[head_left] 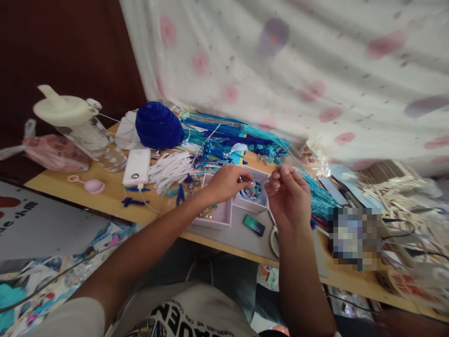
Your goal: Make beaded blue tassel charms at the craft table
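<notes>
My left hand point(229, 182) is over the white boxes, thumb and fingertips pinched together on something small and pale that I cannot make out. Beneath its fingertips is an open white box point(250, 205) with blue and silvery beads inside. A second white box point(220, 224), holding gold and coloured beads, lies under my left wrist. To the right, my right hand point(289, 194) is raised palm up with its fingers curled and the thumb pressed against them. Whatever those fingers pinch is too small to name. The two hands are apart.
Blue and teal pipe cleaners point(228, 133) lie along the curtain. A blue coil point(158, 125), white power bank point(136, 167), water bottle point(98, 140) and white stems point(171, 171) stand left. A green-black block point(254, 224), a pale ring point(274, 241) and wooden sticks point(386, 180) lie right.
</notes>
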`<act>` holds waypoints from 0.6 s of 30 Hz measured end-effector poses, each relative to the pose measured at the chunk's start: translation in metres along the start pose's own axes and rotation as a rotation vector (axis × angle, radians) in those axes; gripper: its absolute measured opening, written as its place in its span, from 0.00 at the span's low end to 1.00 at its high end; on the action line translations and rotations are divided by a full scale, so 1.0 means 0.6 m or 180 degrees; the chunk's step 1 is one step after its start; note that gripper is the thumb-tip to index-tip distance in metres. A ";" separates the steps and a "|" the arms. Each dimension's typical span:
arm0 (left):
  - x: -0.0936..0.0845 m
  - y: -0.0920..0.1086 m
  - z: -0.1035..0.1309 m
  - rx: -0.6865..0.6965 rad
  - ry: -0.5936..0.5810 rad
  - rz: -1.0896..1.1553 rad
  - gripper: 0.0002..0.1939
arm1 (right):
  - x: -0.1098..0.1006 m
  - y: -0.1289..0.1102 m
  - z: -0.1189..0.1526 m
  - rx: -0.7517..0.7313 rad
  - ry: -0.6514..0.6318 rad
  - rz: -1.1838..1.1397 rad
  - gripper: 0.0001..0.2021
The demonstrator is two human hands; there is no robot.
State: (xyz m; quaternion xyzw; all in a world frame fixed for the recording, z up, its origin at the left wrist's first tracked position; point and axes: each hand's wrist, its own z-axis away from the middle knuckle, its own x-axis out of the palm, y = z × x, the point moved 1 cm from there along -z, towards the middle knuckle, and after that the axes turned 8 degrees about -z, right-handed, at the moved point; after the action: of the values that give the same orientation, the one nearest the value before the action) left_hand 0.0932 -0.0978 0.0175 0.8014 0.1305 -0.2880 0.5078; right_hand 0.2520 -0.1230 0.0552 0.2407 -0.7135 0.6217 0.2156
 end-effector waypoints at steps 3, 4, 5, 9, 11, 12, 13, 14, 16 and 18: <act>0.001 0.001 -0.001 0.0024 -0.0029 -0.0010 0.04 | -0.001 0.000 0.002 -0.0015 0.0049 -0.0023 0.11; 0.001 0.001 -0.002 0.0023 -0.0029 -0.0014 0.04 | -0.001 0.000 0.003 -0.0020 0.0051 -0.0015 0.11; 0.001 0.002 -0.002 0.0018 -0.0024 -0.0019 0.04 | -0.001 0.001 0.003 -0.0024 0.0054 0.0000 0.12; 0.000 0.004 -0.004 0.0013 -0.0007 -0.0070 0.03 | -0.001 0.002 0.004 -0.0014 0.0078 0.0007 0.12; 0.000 0.004 -0.004 0.0030 -0.0016 -0.0131 0.03 | -0.001 0.004 0.004 -0.0008 0.0064 -0.0009 0.12; 0.000 0.004 -0.003 0.0043 -0.0022 -0.0170 0.03 | 0.000 0.004 0.004 -0.0011 0.0045 -0.0007 0.12; 0.000 0.004 -0.003 0.0058 -0.0029 -0.0212 0.03 | 0.000 0.005 0.004 -0.0019 0.0024 0.0000 0.11; 0.000 0.004 -0.003 0.0072 -0.0032 -0.0251 0.03 | 0.000 0.006 0.004 -0.0034 0.0007 0.0007 0.11; -0.001 0.002 -0.003 0.0097 -0.0033 -0.0323 0.04 | 0.000 0.007 0.004 -0.0052 -0.0007 0.0008 0.11; -0.002 0.000 -0.003 0.0117 -0.0032 -0.0366 0.04 | 0.000 0.009 0.004 -0.0054 0.0004 -0.0018 0.11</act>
State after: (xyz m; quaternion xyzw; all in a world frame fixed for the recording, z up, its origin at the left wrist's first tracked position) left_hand 0.0930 -0.0965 0.0187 0.8003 0.1686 -0.3230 0.4763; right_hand 0.2490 -0.1250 0.0505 0.2405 -0.7179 0.6151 0.2199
